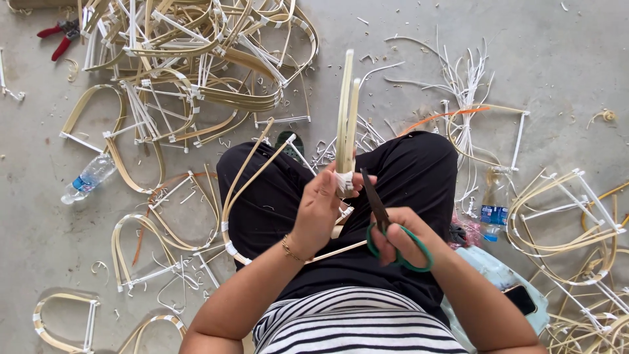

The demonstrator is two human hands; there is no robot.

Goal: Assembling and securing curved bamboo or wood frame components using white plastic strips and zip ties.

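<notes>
Seated on the concrete floor (563, 59), legs crossed. My left hand (321, 206) was clamped around a bundle of flat bamboo strips (346, 111), held upright over my lap, fingers closed just at the white tape wrap (343, 181) that binds them near the bottom. My right hand (403, 239) was closed through the green handles of the scissors (380, 213); the blades were together, tip pointing up and lying just beside the wrap. Judged step: trimming the binding after wrapping. The next move, as I judged it, called for opening the blades and seating them on the loose tape end close to the wrap, clear of my left thumb. A bent bamboo frame (239, 196) rested across my left knee. Finished frames (190, 59) were heaped ahead.
</notes>
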